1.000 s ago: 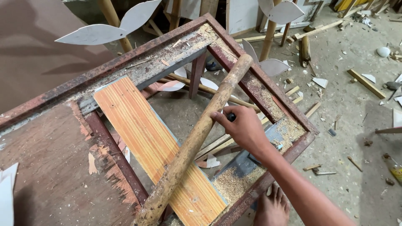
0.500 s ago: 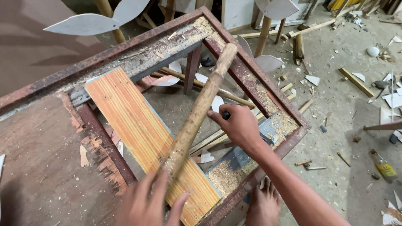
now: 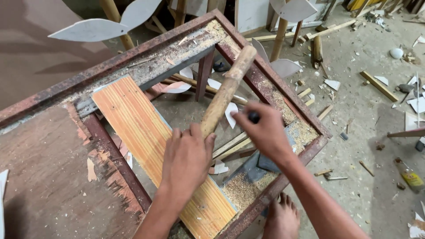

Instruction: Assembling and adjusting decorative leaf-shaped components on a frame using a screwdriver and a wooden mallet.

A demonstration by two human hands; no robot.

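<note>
A rough round wooden pole (image 3: 226,90) lies slanted across a rusty metal table frame (image 3: 265,90). My left hand (image 3: 188,159) is wrapped around the pole's near part, just above an orange striped board (image 3: 141,132). My right hand (image 3: 263,130) is beside the pole on its right, fingers closed on a small dark object (image 3: 253,117) whose kind I cannot make out. The pole's far end rests near the frame's far right rail.
A worn brown plywood top (image 3: 44,177) covers the frame's left part. Sawdust (image 3: 241,190) lies at the near right corner. My bare foot (image 3: 283,219) stands below. Wood scraps, white offcuts and a bottle (image 3: 409,177) litter the concrete floor to the right.
My left hand came into view and took hold of the pole's near part. My right hand let go of the pole and now sits beside it.
</note>
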